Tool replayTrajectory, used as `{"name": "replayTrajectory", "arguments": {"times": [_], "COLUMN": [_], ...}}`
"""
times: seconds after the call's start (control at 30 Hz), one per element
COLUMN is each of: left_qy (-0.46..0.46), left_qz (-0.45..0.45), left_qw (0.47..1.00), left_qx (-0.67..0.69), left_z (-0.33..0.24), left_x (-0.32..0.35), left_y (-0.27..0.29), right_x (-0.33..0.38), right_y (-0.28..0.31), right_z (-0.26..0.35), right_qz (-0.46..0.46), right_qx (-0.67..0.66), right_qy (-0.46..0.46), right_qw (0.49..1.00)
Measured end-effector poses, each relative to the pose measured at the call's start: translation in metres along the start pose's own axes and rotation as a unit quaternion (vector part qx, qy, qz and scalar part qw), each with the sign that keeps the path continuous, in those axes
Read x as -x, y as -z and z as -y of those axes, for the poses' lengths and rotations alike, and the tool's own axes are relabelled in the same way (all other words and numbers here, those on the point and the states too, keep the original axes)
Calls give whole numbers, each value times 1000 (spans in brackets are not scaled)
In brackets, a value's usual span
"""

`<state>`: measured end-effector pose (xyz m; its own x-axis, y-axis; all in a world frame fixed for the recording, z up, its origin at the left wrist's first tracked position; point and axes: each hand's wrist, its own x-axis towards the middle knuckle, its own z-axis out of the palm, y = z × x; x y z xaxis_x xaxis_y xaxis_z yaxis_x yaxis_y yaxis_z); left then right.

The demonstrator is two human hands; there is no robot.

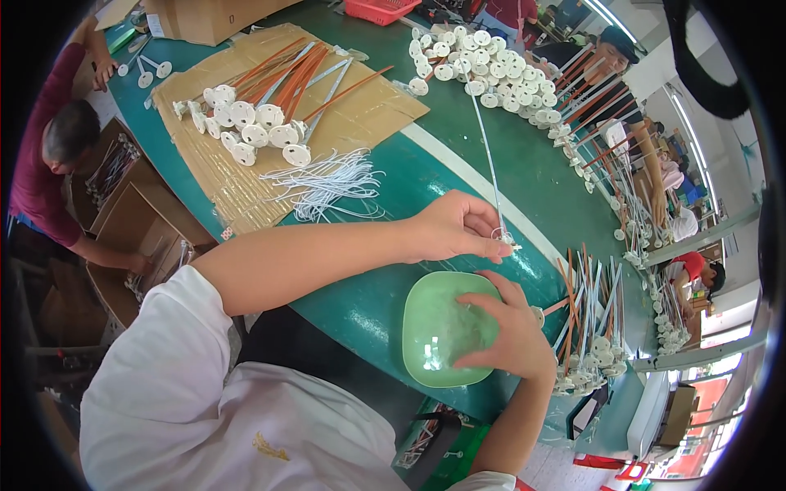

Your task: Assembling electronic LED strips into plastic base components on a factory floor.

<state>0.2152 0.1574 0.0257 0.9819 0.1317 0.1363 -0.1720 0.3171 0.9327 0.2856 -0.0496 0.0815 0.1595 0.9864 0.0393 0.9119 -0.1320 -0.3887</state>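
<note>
My left hand (458, 229) is closed in a pinch on the near end of a long thin pale rod (490, 159). The rod's far end meets a round white disc (475, 87) at the border of the disc pile. A small white piece and a loop of thin cord show at my fingertips. Just below, my right hand (516, 331) reaches over the rim of a light green bowl (430, 360), thumb and fingers spread apart inside it. Small whitish bits seem to lie in the bowl, too blurred to name. I see nothing held in the right hand.
Disc-headed rods lie on cardboard (237, 192) beside a bundle of pale cords (332, 184). A big pile of white discs (491, 65) curves along the table's far side. More rods (585, 311) stand at my right. Co-workers are around; one bends over a carton (151, 217) at left.
</note>
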Motion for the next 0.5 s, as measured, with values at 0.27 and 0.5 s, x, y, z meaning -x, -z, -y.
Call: {"name": "replayTrajectory", "arguments": {"times": [0.27, 0.5], "left_qy": [3, 2], "left_qz": [-14, -8], "left_qw": [1000, 1000], "left_qx": [-17, -28], "left_z": [3, 4], "left_x": [-1, -1], "left_y": [1, 0], "right_x": [-6, -4], "right_y": [-22, -22], "right_z": [-15, -12], "right_qz": [-62, -64], "right_qx": [-67, -44], "right_qy": [-23, 0], "right_qw": [996, 997]}}
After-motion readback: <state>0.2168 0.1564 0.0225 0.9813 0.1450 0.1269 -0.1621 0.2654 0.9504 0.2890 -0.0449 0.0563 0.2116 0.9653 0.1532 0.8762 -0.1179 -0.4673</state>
